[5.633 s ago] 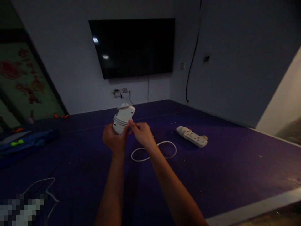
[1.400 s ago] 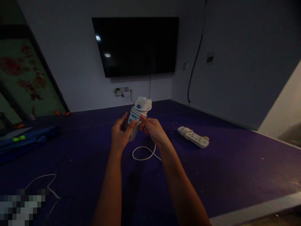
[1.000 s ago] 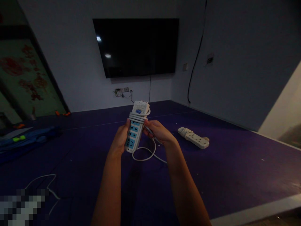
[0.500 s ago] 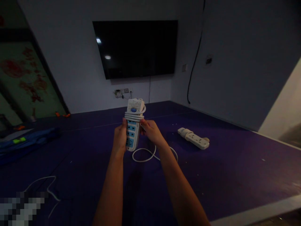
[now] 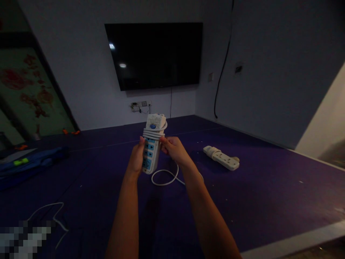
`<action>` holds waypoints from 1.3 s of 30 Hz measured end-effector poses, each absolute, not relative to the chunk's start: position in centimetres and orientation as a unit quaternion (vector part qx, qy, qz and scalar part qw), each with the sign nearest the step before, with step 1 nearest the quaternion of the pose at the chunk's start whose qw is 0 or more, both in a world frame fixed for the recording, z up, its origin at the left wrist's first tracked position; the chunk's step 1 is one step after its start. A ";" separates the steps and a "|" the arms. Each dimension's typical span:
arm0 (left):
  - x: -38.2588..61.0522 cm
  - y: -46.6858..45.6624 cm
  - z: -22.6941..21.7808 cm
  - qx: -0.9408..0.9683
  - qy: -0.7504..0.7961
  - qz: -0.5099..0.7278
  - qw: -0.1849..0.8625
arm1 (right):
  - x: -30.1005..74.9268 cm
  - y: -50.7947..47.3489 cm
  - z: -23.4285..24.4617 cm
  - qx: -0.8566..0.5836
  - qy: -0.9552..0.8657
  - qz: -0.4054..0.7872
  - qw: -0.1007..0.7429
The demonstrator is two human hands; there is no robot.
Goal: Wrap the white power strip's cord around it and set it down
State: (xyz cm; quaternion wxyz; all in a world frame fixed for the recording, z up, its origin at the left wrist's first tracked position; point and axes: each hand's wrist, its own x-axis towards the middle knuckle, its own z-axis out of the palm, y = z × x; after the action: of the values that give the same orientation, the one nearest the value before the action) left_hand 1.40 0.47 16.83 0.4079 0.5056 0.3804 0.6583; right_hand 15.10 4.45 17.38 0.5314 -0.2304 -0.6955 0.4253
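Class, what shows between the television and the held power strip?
In the head view, wall with sockets and dark wires shows between the television and the held power strip.

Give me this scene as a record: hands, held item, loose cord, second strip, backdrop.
left hand: grips the held power strip along its left side
right hand: closed at the right edge of the wrapped cord
held item: white, blue sockets and switch, switch end up, cord wound around below the switch
loose cord: looped on the purple surface, partly behind the right forearm
second strip: white, lying to the right, cord wound around one end
backdrop: wall-mounted television
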 end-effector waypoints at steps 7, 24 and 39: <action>1.5 0.2 17.0 0.532 0.383 0.627 0.421 | 15.4 4.8 17.1 -0.213 -0.716 0.426 0.511; 2.3 0.9 16.4 0.524 0.455 0.664 0.280 | 14.8 4.2 17.3 -0.260 -0.708 0.384 0.533; 1.1 1.5 15.9 0.446 0.465 0.716 0.270 | 17.7 4.1 17.9 -0.306 -0.755 0.451 0.366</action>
State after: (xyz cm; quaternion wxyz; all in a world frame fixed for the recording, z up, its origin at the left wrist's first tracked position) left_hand 1.06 1.48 15.94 0.2697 0.4463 0.4648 0.7156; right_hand 17.67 4.07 17.86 0.3657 -0.3060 -0.7546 0.4509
